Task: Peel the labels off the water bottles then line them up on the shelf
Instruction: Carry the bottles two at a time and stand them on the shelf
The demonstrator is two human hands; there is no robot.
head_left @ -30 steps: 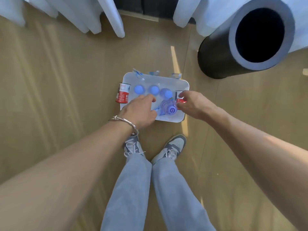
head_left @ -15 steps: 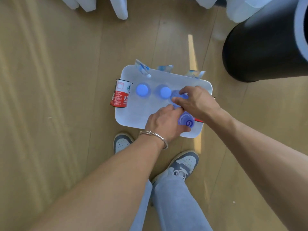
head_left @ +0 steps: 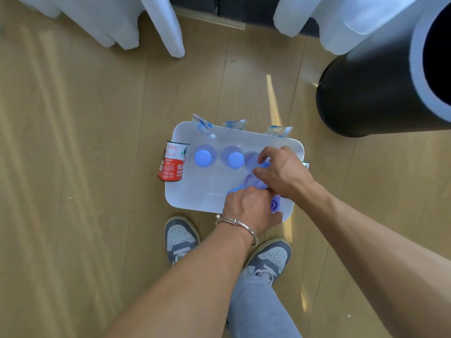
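Note:
A white tray-like shelf top (head_left: 192,193) sits low in front of my feet. Two clear bottles with blue caps (head_left: 203,157) (head_left: 234,159) stand on it in a row, and a third (head_left: 252,157) is partly behind my right hand. A clear ribbed bottle (head_left: 255,182) lies tilted at the tray's front right, its cap end (head_left: 275,206) towards me. My left hand (head_left: 249,211) grips its lower part. My right hand (head_left: 283,174) holds its upper part, fingers curled over it. Whether a label is pinched is hidden.
A red and white peeled label (head_left: 172,164) hangs at the tray's left edge. Several torn blue label scraps (head_left: 202,125) lie along the far rim. A black cylindrical bin (head_left: 366,93) stands at right. White curtains (head_left: 156,23) hang beyond on the wooden floor. My shoes (head_left: 180,237) are just below the tray.
My left hand has moved right and closer to me, taking hold of the lying bottle. My right hand has come over the bottle from the tray's right edge. The camera has shifted.

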